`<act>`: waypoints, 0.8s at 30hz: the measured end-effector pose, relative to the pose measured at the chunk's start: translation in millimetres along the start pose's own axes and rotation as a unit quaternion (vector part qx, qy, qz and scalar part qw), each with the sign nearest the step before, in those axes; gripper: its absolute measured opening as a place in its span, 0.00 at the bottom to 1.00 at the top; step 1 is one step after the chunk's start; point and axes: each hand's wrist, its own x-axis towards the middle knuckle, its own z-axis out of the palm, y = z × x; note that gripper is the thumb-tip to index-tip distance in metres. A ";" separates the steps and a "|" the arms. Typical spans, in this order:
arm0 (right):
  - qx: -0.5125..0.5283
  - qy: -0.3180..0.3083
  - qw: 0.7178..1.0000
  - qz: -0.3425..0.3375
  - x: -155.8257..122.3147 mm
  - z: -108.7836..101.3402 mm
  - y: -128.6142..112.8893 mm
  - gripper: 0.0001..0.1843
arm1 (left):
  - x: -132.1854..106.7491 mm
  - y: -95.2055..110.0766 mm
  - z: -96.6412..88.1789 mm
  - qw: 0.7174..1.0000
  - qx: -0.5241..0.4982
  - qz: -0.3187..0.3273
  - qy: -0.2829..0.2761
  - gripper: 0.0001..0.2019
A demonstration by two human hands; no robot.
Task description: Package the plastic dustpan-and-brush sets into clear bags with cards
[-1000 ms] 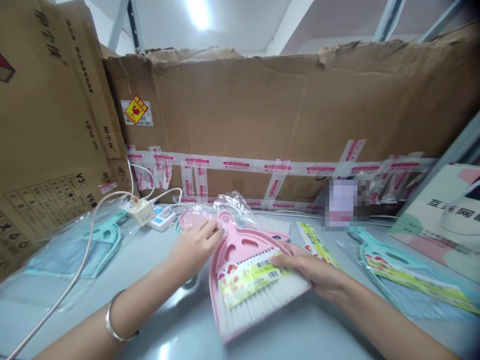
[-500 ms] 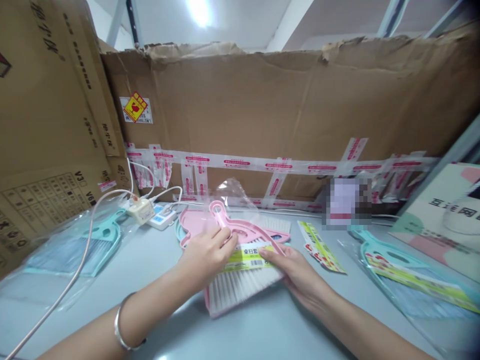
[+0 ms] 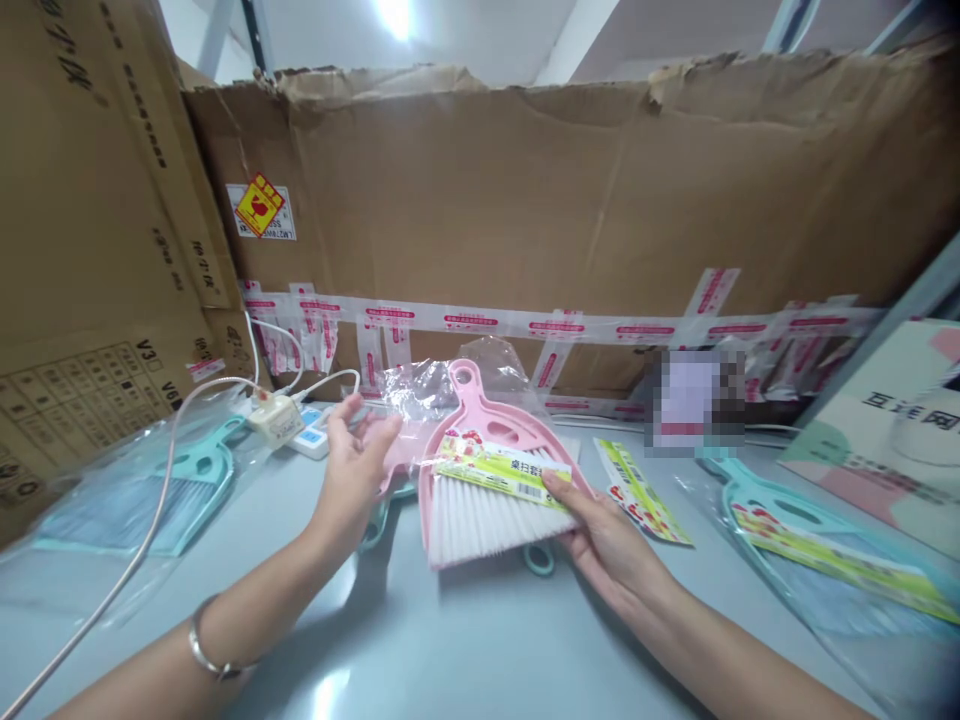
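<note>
My right hand (image 3: pixel 600 535) grips the lower right edge of a pink brush and dustpan set (image 3: pixel 491 470) and holds it tilted up off the grey table (image 3: pixel 465 640). The set has white bristles and a yellow-green label across it. My left hand (image 3: pixel 351 470) is just left of it, fingers pinched on a clear plastic bag (image 3: pixel 420 390) that hangs open behind the set's handle. Another pink dustpan lies partly hidden under the bag.
A teal set in a bag (image 3: pixel 161 490) lies at the left beside a white cable (image 3: pixel 142 545) and a power strip (image 3: pixel 289 425). Another teal set (image 3: pixel 817 555) lies at the right, a loose label card (image 3: pixel 637 490) between. Cardboard walls (image 3: pixel 525 200) close off the back and left.
The pink set has been lifted and tipped upright, handle up. My left hand let go of the handle, moved left and took hold of the clear bag.
</note>
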 end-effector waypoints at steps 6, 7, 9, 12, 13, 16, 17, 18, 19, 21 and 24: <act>-0.016 -0.002 1.000 -0.007 -2.9 2.8 0.4 0.20 | -21.3 -4.9 12.9 0.930 -0.150 -0.210 -0.264 0.29; -0.028 -0.008 1.000 -0.008 -3.9 3.5 -0.7 0.21 | -23.8 -7.6 13.2 0.935 -0.136 -0.205 -0.256 0.29; -0.068 -0.029 0.997 -0.007 -5.6 4.4 -4.5 0.22 | -24.8 -12.4 12.4 0.944 -0.118 -0.189 -0.243 0.29; -0.150 -0.063 0.987 -0.004 -6.0 3.6 -11.6 0.25 | -20.1 -14.9 10.2 0.939 -0.112 -0.175 -0.273 0.29; -0.173 -0.068 0.983 -0.007 -5.6 2.9 -13.5 0.25 | -18.4 -14.6 9.8 0.939 -0.110 -0.169 -0.280 0.29; -0.200 -0.059 0.978 -0.030 -4.1 1.7 -15.6 0.26 | -16.9 -13.2 9.6 0.939 -0.097 -0.153 -0.293 0.29; -0.199 -0.049 0.978 -0.038 -3.9 1.8 -15.2 0.26 | -17.7 -12.9 9.7 0.938 -0.096 -0.151 -0.297 0.29; -0.196 -0.040 0.979 -0.045 -3.8 2.3 -14.5 0.27 | -18.9 -12.7 10.0 0.937 -0.098 -0.150 -0.299 0.30; -0.189 -0.034 0.980 -0.046 -4.1 3.0 -13.7 0.27 | -20.3 -12.6 10.2 0.938 -0.103 -0.148 -0.296 0.31; -0.168 -0.037 0.984 -0.038 -5.7 4.6 -12.5 0.28 | -22.5 -12.3 10.6 0.939 -0.118 -0.155 -0.282 0.32; -0.111 -0.060 0.992 -0.020 -10.2 6.6 -12.2 0.28 | -22.6 -11.4 10.5 0.935 -0.127 -0.189 -0.273 0.30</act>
